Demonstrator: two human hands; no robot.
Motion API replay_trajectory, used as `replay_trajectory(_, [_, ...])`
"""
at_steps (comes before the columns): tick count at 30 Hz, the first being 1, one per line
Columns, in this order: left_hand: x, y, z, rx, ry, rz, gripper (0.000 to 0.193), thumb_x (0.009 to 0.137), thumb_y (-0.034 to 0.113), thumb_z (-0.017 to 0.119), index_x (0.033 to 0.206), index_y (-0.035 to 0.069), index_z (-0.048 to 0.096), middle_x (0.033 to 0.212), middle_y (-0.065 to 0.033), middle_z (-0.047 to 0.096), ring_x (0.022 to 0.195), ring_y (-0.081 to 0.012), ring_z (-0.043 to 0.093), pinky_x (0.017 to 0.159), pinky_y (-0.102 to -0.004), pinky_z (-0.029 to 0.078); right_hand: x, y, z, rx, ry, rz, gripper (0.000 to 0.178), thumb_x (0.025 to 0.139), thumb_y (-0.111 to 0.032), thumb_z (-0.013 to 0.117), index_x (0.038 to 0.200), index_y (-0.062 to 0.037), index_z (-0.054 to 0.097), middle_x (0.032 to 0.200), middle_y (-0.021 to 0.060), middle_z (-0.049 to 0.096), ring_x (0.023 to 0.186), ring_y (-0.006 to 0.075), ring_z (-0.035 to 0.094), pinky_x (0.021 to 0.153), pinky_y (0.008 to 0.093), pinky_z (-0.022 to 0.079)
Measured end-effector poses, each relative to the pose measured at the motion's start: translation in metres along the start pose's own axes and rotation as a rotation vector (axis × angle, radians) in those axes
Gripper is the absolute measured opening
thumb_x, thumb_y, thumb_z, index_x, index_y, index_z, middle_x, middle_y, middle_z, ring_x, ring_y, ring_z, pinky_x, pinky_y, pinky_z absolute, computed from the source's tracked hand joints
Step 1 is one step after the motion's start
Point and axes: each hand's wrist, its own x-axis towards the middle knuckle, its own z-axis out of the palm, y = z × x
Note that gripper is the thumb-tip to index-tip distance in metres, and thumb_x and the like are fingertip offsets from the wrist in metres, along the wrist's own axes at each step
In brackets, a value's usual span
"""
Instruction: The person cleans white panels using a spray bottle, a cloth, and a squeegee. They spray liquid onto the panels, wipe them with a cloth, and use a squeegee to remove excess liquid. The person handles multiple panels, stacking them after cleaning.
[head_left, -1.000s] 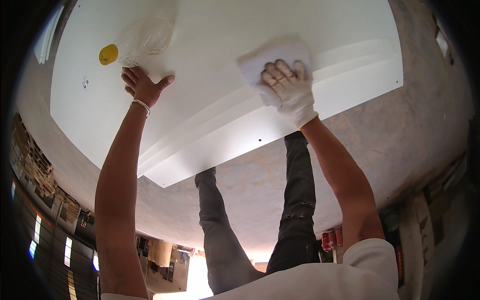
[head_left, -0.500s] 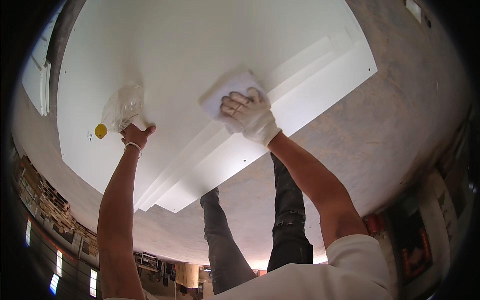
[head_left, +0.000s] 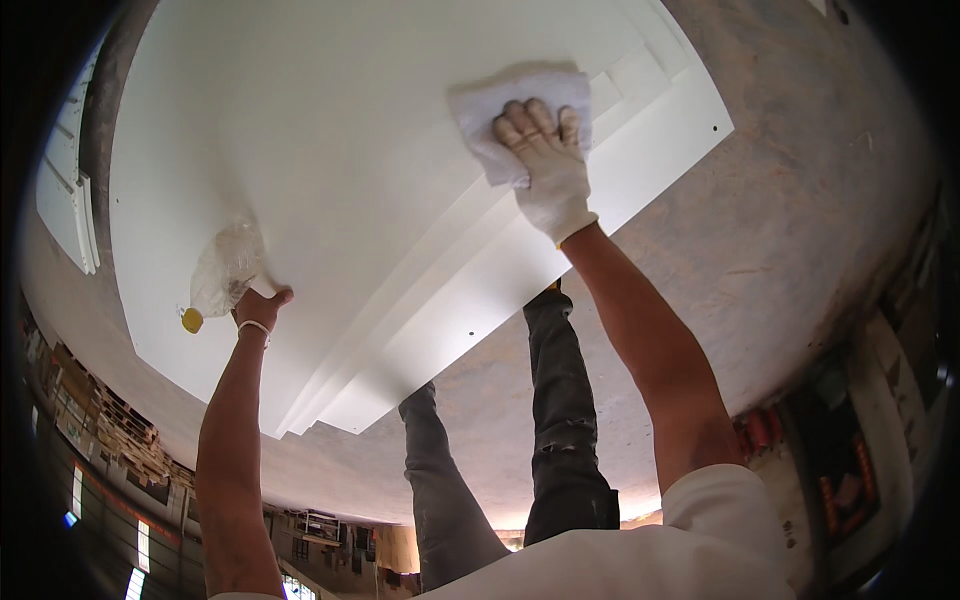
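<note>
A large white panel (head_left: 340,190) with a stepped, moulded edge lies under both hands. My left hand (head_left: 262,308), bare with a pale band at the wrist, is closed round a clear, crumpled plastic bottle (head_left: 230,265). The bottle tilts over the panel, its yellow cap (head_left: 192,320) toward the lower left. On my right hand (head_left: 555,180) is a white glove. Its bent fingers press a folded white cloth (head_left: 482,118) on the panel, beside the raised moulding (head_left: 430,260). Whether the bottle touches the panel I cannot tell.
My legs in dark trousers (head_left: 565,400) stand at the panel's near edge, on a stained grey concrete floor (head_left: 800,200). More white pieces (head_left: 65,215) lie at the far left. Stacked wood (head_left: 110,405) lines the lower left, and red objects (head_left: 760,430) sit at the lower right.
My right hand has slid the cloth farther away and to the right along the panel. The left hand and the bottle have shifted a little nearer and to the left.
</note>
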Motion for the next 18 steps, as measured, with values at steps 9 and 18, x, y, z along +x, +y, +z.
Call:
replay_trajectory(9, [0.001,0.002,-0.005,0.171,-0.010,0.031,0.127,0.067,0.053,0.093,0.155,-0.011,0.028,0.162,-0.0287,0.035,0.152,-0.0400,0.031,0.128,-0.0433,0.022,0.013,0.047,-0.010,0.046,0.012,0.173,0.052,0.097,-0.019,0.058,0.148,-0.0183,0.056,0.159,0.0029,0.049,0.157,0.0269,0.027,0.131,0.0450,0.008])
replay_trajectory(18, [-0.005,0.007,-0.009,0.118,-0.022,0.034,0.119,0.070,0.050,0.092,0.154,-0.010,0.032,0.159,-0.0292,0.039,0.150,-0.0397,0.034,0.127,-0.0436,0.024,0.014,0.076,-0.013,0.010,0.024,0.128,0.052,0.101,-0.022,0.052,0.153,-0.0168,0.051,0.164,0.0061,0.042,0.157,0.0267,0.027,0.131,0.0449,0.011])
